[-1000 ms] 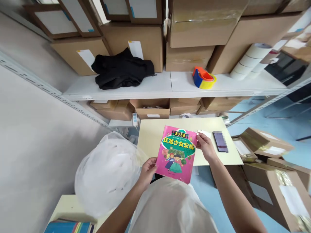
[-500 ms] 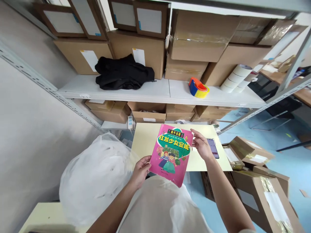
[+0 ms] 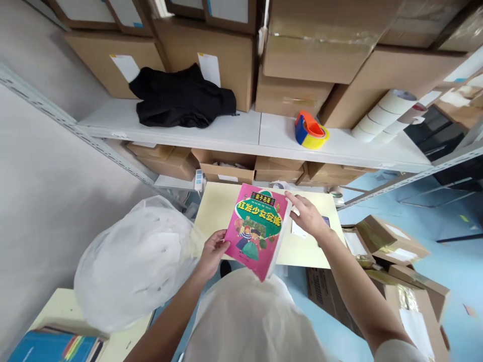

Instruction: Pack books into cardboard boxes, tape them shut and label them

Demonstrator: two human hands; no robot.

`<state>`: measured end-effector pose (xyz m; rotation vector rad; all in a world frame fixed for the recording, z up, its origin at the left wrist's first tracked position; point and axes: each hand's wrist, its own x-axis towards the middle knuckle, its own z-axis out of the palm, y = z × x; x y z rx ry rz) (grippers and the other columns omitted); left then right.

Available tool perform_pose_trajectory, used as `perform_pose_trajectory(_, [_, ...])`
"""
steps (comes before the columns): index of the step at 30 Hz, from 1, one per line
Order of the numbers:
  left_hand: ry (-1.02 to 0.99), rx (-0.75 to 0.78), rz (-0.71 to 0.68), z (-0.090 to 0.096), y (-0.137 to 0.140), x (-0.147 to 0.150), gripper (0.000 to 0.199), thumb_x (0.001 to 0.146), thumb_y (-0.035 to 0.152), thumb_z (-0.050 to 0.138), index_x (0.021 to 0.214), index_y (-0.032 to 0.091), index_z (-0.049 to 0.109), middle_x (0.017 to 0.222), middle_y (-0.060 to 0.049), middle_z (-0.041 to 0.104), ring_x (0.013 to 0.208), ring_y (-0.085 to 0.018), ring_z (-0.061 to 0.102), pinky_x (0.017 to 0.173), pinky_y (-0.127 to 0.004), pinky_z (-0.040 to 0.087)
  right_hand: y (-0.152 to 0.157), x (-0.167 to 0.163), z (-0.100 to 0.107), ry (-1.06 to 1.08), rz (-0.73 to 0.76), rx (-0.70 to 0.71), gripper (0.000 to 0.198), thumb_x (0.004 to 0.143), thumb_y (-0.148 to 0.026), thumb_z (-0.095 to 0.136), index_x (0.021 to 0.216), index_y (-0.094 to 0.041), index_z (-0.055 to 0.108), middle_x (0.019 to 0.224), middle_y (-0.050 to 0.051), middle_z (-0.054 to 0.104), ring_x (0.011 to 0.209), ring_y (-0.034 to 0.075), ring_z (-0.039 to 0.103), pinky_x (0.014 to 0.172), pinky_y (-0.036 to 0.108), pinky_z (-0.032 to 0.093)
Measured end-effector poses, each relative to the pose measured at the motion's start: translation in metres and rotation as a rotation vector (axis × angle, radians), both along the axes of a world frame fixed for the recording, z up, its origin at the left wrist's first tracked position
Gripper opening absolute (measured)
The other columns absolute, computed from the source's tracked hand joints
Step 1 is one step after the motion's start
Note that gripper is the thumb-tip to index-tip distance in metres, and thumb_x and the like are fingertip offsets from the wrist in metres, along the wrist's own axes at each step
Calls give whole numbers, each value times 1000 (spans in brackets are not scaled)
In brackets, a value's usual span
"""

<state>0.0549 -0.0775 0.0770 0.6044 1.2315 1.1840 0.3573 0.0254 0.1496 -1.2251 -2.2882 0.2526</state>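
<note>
A pink picture book with a green title patch and two cartoon figures faces up toward me, tilted, above the pale yellow table. My left hand pinches its lower left edge, thumb on the cover. At the upper right corner, my right hand has its fingers on the cover's edge, and the white page block shows along that side. Behind my right wrist a phone peeks out, mostly hidden. A white paper slip lies on the table under the right hand.
A big white plastic bag bulges at my left, near blue books. Ahead, a shelf carries a black garment, a tape dispenser, tape rolls and cartons. Open cartons crowd the floor at right.
The book has turned so its right side lifts and the page edges now show. My right hand has shifted onto the cover's upper right corner, covering more of the phone. The view has tipped downward.
</note>
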Motion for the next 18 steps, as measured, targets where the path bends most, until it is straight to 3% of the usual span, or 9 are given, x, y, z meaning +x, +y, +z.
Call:
perform_pose_trajectory(5, [96,-32,-13,-6,7,1,49,57,30,83,100,18,63,101,-6,69,87,-20,65,75,-30,52,-4,-6,-4,-241,92,90,44,92,-14,45,132,-32,53,84,4,64,83,20,59,97,41,42])
perform_pose_trajectory(10, [115,-40,-37,-8,9,-4,48,58,33,83,99,19,63,97,-4,69,84,-19,65,74,-30,52,-8,-11,-25,-279,107,107,28,95,-21,44,112,-30,65,93,5,65,88,18,57,96,38,41])
perform_pose_trajectory(13, [149,-1,-31,-10,12,-10,48,59,35,83,100,18,63,101,-5,69,90,-20,64,79,-31,52,-10,-7,-38,-211,-67,147,27,96,-21,44,103,-30,68,100,6,64,99,20,56,91,37,44])
perform_pose_trajectory(15, [183,22,-55,-13,16,-13,51,59,37,82,102,18,64,105,-8,69,96,-22,64,84,-33,51,-10,-5,-40,-146,-162,165,25,95,-23,45,102,-29,68,109,7,62,112,23,52,96,40,43])
perform_pose_trajectory(18, [311,22,-102,-20,22,-12,61,57,46,81,108,17,64,112,-12,68,106,-27,61,93,-39,48,-7,-8,-29,-67,-102,187,22,95,-26,47,102,-29,67,122,6,60,128,24,44,108,45,37])
